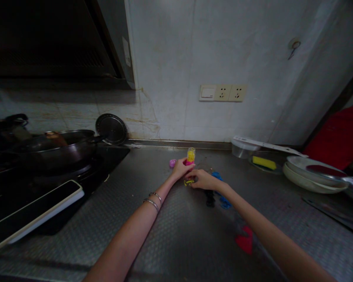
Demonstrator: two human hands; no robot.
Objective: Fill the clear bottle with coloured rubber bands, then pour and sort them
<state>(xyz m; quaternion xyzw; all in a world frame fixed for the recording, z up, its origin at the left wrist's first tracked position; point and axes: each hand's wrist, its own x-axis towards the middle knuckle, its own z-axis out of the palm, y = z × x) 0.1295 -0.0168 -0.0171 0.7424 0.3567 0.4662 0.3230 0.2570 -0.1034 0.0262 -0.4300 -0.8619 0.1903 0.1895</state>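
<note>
Pretty dim tbh, upper left's nearly black, pale sheen on the wall (pixel 238 51) upper right, edges stretched.

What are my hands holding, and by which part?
Your left hand grips a clear container near its lower end. Your right hand is at small yellow pieces; whether it holds any can't be told.

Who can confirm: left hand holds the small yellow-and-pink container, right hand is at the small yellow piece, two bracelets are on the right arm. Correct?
Not quite: the two bracelets are on the left arm, as the head view shows. The left hand does hold the container, and the right hand is at the yellow piece.
</note>
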